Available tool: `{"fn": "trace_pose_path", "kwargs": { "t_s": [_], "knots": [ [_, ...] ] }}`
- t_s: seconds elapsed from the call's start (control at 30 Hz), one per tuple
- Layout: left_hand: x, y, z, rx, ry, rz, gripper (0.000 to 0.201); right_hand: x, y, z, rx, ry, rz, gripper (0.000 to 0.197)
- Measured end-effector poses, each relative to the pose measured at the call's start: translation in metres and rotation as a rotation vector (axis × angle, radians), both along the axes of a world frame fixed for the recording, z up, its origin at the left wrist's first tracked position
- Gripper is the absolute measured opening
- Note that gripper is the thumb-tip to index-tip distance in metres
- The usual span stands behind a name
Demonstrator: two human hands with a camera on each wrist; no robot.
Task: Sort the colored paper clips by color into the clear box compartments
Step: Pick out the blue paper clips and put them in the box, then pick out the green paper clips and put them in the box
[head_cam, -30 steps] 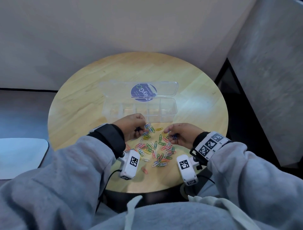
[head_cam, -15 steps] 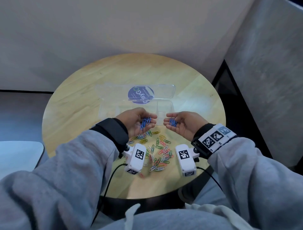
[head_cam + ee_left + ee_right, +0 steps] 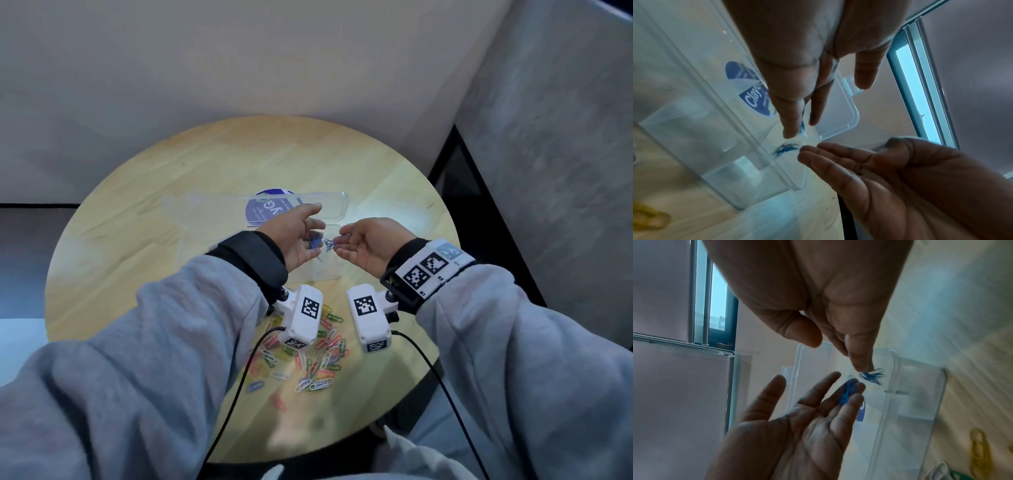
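Step in hand: I am dropping the blue paper clips (image 3: pixel 871 376) into the clear box (image 3: pixel 191 246), so by my reckoning this is the release part of the blue batch.
Left hand: my left hand (image 3: pixel 294 236) is over the right end of the box, palm turned inward, fingers spread and relaxed. It grips nothing. A few blue clips lie loose on its fingers (image 3: pixel 851 395) in the right wrist view.
Right hand: my right hand (image 3: pixel 368 245) faces it from the right, palm up and tilted, fingers straight and loose, pinching nothing. Blue clips blur just beyond its fingertips (image 3: pixel 805 151), seemingly falling.
Where the blue clips are: between my two hands, over the rightmost compartment of the box. Whether any have landed yet I cannot tell, as they are smeared by motion.
Box: it sits on the round wooden surface (image 3: pixel 137 212), its lid (image 3: pixel 329 205) thrown open on the far side with a blue round sticker (image 3: pixel 754 99) on it.
Remaining pile: mixed clips (image 3: pixel 318 356) in red, green, yellow, white and some blue lie on the near part of the surface, behind my wrists and well apart from the box.
Progress: early, I judge; the other compartments look bare.
Next move calls for: shaking off the clips clinging to my left fingers over that same compartment, then bringing both hands back near to pick one colour out of the pile, with fine pinches since the clips overlap.
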State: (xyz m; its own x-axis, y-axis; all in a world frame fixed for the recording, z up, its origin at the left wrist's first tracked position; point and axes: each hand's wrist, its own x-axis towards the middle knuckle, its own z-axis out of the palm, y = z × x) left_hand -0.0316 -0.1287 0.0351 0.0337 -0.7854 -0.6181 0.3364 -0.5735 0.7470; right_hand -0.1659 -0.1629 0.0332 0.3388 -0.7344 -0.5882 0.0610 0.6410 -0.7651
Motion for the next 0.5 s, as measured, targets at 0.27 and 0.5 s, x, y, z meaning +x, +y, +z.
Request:
{"fn": "trace_pose_path", "kwargs": {
  "t_s": [0.27,0.5],
  "knots": [
    [0.001,0.018,0.001,-0.088,-0.144,-0.056,0.017,-0.01,0.011,-0.001,-0.17,0.139,0.124,0.018],
    [0.01,0.067,-0.009,-0.133,-0.928,-0.591,0.007,-0.024,0.049,-0.012,-0.474,0.645,0.59,0.016]
  ]
}}
